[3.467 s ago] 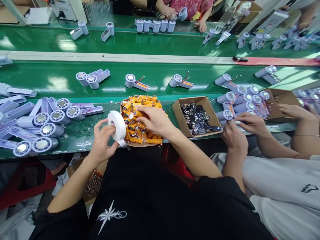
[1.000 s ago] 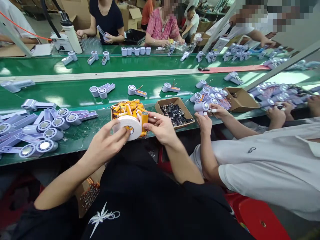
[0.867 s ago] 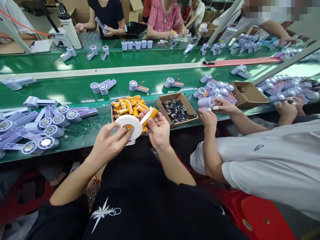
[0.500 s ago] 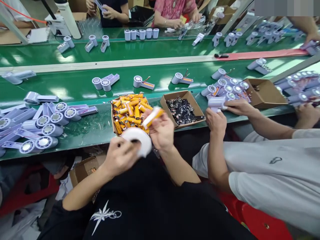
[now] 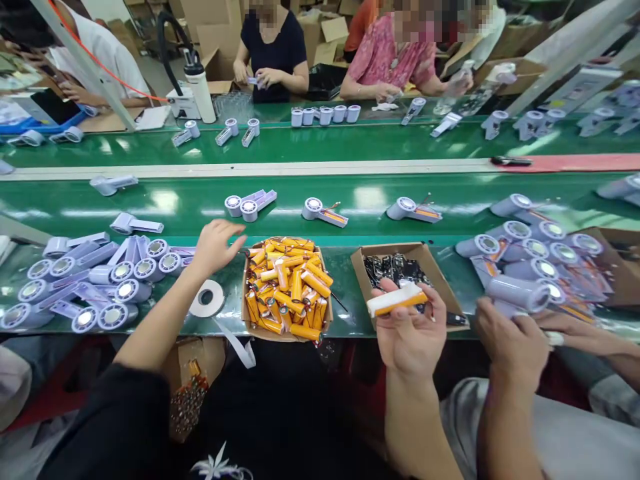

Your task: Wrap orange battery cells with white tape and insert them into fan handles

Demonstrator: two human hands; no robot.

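Note:
My right hand [image 5: 413, 340] is closed around an orange cylindrical battery [image 5: 390, 305] with a strip of white tape along its side. It is held over the front edge of a cardboard box of small black circuit boards [image 5: 395, 267]. My left hand [image 5: 219, 245] is empty, fingers apart, reaching over the green bench just short of two lavender handheld fan bodies [image 5: 249, 209]. Below it a roll of white tape [image 5: 217, 300] lies flat, its loose end [image 5: 240, 347] hanging past the bench edge. A cardboard box [image 5: 245, 313] heaped with orange batteries stands between my hands.
Lavender fan bodies [image 5: 125, 272] are piled at left. More fan bodies [image 5: 535, 250] lie at right, where a co-worker's hands [image 5: 515, 340] hold one. Single fans with wires [image 5: 325, 212] sit along the green belt [image 5: 280, 187]. Across it, other people work.
The tape roll has left my left hand and lies on the bench. That hand has moved forward and left, opening. My right hand has carried the battery to the right. The view has tilted up.

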